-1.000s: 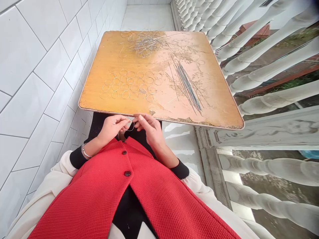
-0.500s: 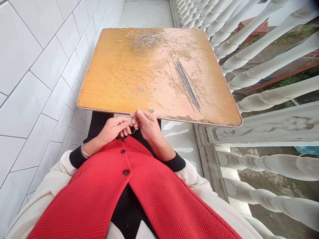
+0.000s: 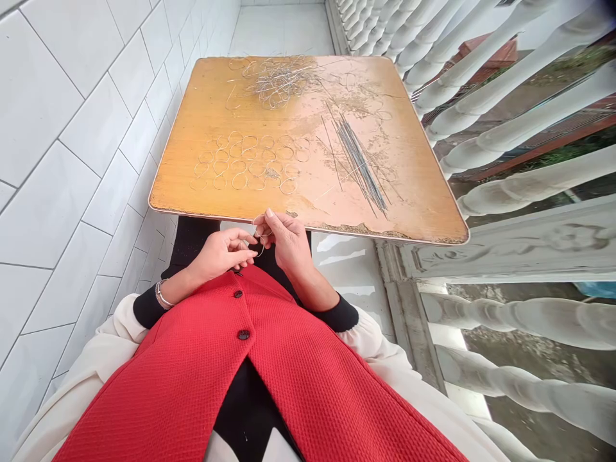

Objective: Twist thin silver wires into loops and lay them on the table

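In front of my waist, just below the table's near edge, my right hand (image 3: 289,244) pinches a thin bent wire (image 3: 262,247) between thumb and fingers. The wire curves in rounded loops toward my left hand (image 3: 226,250). My left fingers are curled around its other side, with the thumb and forefinger slightly parted; how firmly they grip cannot be made out. On the table (image 3: 178,167) beyond my hands lie rows of similar bent wire pieces (image 3: 239,179), shaped like double loops. To their right rests a bundle of straight wires (image 3: 359,163).
A tangled heap of wire (image 3: 282,83) sits at the table's far side. A white tiled wall (image 3: 86,160) runs along the left. White balusters (image 3: 505,141) line the right side. The table's near edge is chipped.
My left thumb and forefinger have parted from their pinch, and the hand has shifted slightly. My right hand keeps hold of the bent wire in nearly the same place.
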A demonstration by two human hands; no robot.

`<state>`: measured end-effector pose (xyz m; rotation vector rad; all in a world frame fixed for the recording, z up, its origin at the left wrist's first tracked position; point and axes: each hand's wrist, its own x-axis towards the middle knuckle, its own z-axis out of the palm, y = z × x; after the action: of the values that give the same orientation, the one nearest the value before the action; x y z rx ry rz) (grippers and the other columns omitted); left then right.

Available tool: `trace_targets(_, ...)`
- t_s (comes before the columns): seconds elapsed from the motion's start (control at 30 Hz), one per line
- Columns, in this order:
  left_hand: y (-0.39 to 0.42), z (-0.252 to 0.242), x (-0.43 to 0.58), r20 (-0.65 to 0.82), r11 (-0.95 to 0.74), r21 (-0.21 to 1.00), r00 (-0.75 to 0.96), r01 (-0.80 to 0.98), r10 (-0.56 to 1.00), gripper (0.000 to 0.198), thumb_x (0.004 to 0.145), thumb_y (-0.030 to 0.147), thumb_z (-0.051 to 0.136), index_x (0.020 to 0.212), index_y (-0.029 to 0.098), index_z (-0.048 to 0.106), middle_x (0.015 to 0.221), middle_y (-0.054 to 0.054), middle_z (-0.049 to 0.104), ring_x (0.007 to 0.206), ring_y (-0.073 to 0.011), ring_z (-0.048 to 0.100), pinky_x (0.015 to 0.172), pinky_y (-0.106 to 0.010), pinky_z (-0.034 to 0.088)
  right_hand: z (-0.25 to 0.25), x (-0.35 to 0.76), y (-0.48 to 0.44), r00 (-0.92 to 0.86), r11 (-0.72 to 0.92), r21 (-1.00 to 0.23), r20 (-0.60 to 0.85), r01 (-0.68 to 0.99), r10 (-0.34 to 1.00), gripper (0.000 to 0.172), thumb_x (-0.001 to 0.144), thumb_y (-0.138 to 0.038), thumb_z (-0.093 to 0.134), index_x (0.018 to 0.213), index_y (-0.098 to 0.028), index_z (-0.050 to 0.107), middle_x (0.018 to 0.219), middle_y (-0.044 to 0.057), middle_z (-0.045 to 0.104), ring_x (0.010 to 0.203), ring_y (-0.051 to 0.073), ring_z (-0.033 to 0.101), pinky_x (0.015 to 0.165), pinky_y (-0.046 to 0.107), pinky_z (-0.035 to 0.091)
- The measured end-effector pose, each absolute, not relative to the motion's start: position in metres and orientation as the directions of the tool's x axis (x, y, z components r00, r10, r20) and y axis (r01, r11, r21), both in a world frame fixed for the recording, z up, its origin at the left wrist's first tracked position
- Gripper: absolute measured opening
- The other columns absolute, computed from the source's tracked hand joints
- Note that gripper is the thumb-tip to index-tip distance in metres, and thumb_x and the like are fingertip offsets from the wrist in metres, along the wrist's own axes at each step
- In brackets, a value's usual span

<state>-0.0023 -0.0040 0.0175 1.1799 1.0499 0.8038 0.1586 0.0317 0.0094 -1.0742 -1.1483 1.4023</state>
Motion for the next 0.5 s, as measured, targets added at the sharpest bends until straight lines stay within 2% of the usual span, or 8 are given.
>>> trace_targets(0.13, -0.004, 0.018, -0.001, -0.204, 0.194, 0.979, 0.298, 0.062, 0.932, 0.021, 0.075, 0.022, 0.073, 0.093, 0.015, 0.064, 0.061, 0.003, 0.066, 0.054, -0.0086, 0.060, 0.055, -0.020, 0.049, 0.008, 0.157, 0.033, -0.089, -0.064, -0.989, -0.053, -0.132, 0.995, 0.055, 0.077, -0.072, 0.069, 0.068, -0.018, 0.068, 0.056, -0.003, 0.055, 0.042, 0.005, 0.044, 0.038, 0.019, 0.034)
trace_targets(0.3, -0.004, 0.018, 0.000, -0.211, 0.207, 0.977, 0.260, 0.043, 0.942, 0.022, 0.073, 0.022, 0.074, 0.091, 0.015, 0.063, 0.060, 0.003, 0.066, 0.051, -0.0074, 0.058, 0.051, -0.018, 0.047, 0.009, 0.157, 0.033, -0.101, -0.058, -0.989, -0.045, -0.136, 0.994, 0.056, 0.076, -0.072, 0.070, 0.069, -0.017, 0.068, 0.058, -0.002, 0.057, 0.043, 0.006, 0.046, 0.041, 0.020, 0.039)
trace_targets(0.43, -0.002, 0.016, 0.000, -0.246, 0.261, 0.965, 0.212, -0.041, 0.946, 0.026, 0.072, 0.024, 0.075, 0.093, 0.014, 0.062, 0.062, 0.002, 0.068, 0.052, -0.0071, 0.060, 0.050, -0.016, 0.046, 0.012, 0.161, 0.027, -0.128, -0.081, -0.984, -0.061, -0.161, 0.990, 0.054, 0.077, -0.071, 0.070, 0.085, -0.019, 0.072, 0.068, 0.000, 0.064, 0.051, 0.008, 0.053, 0.049, 0.021, 0.045)
trace_targets(0.5, -0.002, 0.015, 0.000, -0.261, 0.276, 0.958, 0.173, -0.072, 0.950, 0.028, 0.072, 0.026, 0.076, 0.094, 0.014, 0.063, 0.063, 0.002, 0.069, 0.052, -0.0070, 0.060, 0.051, -0.017, 0.048, 0.010, 0.163, 0.022, -0.149, -0.097, -0.984, -0.074, -0.149, 0.986, 0.052, 0.078, -0.070, 0.069, 0.087, -0.019, 0.072, 0.070, 0.000, 0.066, 0.055, 0.009, 0.055, 0.052, 0.022, 0.047)
